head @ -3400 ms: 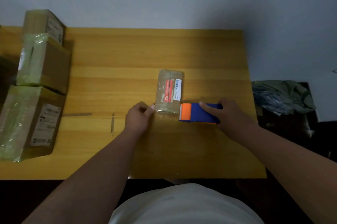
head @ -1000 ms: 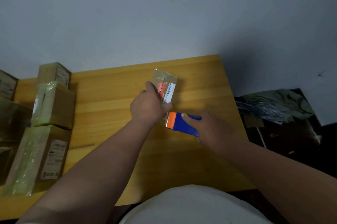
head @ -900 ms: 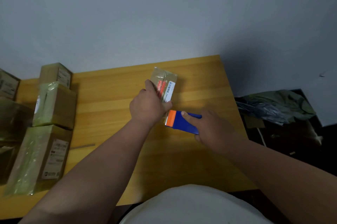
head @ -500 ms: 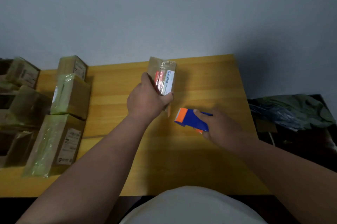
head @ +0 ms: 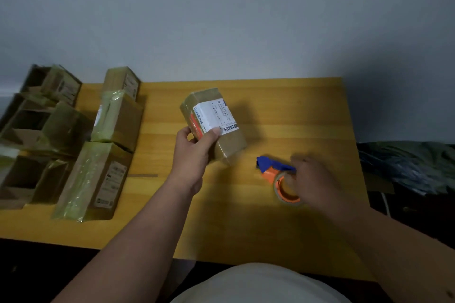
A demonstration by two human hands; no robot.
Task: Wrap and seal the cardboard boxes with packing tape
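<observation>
Wooden tabletop (head: 283, 110); taped boxes (head: 93, 179) stacked along its left edge. Mid-tabletop, lifted and tilted, a labelled box (head: 216, 120) in the left hand (head: 194, 152) grip. Near the right edge, tape dispenser (head: 278, 174) on the surface, right hand (head: 317, 179) curled round it.

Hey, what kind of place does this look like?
Probably a small home parcel-packing spot: a wooden table against a plain wall, taped cardboard boxes stacked on its left side, and a tape dispenser by the right hand.

Home packing desk (head: 270, 110), stacked parcels (head: 98, 155)
</observation>
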